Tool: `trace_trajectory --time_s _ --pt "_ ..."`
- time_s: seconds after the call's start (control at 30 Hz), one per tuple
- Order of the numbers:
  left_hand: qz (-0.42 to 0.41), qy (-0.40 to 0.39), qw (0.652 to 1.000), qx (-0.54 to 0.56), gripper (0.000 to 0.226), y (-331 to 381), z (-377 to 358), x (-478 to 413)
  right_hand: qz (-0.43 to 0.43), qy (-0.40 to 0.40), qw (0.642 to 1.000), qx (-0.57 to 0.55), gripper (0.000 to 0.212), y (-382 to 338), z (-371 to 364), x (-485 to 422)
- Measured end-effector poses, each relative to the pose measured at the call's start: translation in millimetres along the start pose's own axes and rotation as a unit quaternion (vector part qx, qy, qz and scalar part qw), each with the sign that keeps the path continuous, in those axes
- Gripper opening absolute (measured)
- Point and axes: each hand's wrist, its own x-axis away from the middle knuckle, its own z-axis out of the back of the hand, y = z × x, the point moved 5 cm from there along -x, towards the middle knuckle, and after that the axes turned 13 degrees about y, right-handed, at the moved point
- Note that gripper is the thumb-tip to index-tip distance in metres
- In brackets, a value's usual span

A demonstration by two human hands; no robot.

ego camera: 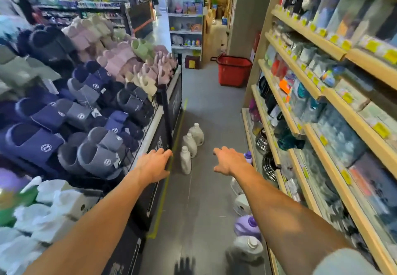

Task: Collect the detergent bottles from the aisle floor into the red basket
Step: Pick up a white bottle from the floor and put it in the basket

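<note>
Head view: three white plastic detergent bottles (189, 144) w/ white caps stand upright in a short line on the grey aisle floor (206, 107). They are well short of the red plastic basket (233, 72), on the camera's side and a bit left of it, just beside a yellow floor line (160, 210). A 2nd row of bottles sits farther still from the basket, slightly right of it. First comes a purple-capped bottle (248, 156), mostly hidden behind the right hand (228, 161). Then come a white jug (242, 203), a squat purple detergent jug (247, 227) and a blurred white-capped jug (248, 248), each farther from the basket than the last.

The basket stands upright on the floor at the far end of the aisle; its inside can't be made out.

The left hand (155, 165) and the right hand both reach fwd, palms down, fingers loose and slightly spread, holding nothing. They are apart, well on the camera's side of the basket, w/ the nearest white bottle between them. The left fingertips are by a black post (166, 111); contact can't be told.

Left of the basket and running toward the camera is a wire bin display of slippers (86, 102) in navy, grey, pink and green. Right of the basket, also running toward the camera, are wooden shelves (311, 36) w/ yellow price tags and blurred packaged goods. Beyond the basket stands a white shelf unit (185, 30) w/ small colourful items.
</note>
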Motion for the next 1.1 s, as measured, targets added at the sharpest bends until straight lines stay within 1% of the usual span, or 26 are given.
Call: trace_trajectory --time_s 0.27,0.5,0.57,0.7,0.9,1.03,1.1 --pt "-0.025 -0.049 0.999 -0.005 0.062 -41.2 -49.0 -116.4 -0.015 -0.050 0.999 -0.010 0.064 14.3 -26.9 -128.1" --pt "-0.028 -0.071 0.997 0.019 0.064 -100.1 -90.4 -228.9 -0.049 -0.099 0.994 -0.023 0.066 8.6 -55.2 -241.6" --pt "-0.032 -0.088 0.995 0.018 0.062 -116.7 -97.1 -255.2 -0.061 -0.116 0.991 -0.022 0.066 6.9 -60.2 -268.5" --pt "-0.040 -0.095 0.995 0.007 0.057 -150.5 -107.4 -314.9 -0.075 -0.119 0.989 -0.037 0.063 7.8 -65.0 -325.7" --pt "-0.056 -0.142 0.988 0.019 0.059 -162.4 -147.6 -404.3 -0.095 -0.147 0.983 -0.054 0.056 31.0 -89.2 -404.5" --pt "-0.050 -0.178 0.982 0.039 0.062 -161.3 -194.7 -469.6 -0.101 -0.178 0.976 -0.071 0.049 50.6 -133.6 -473.5" --pt "-0.040 -0.198 0.978 0.047 0.062 -163.3 -224.6 -502.2 -0.105 -0.206 0.967 -0.111 0.049 59.5 -163.5 -512.4"
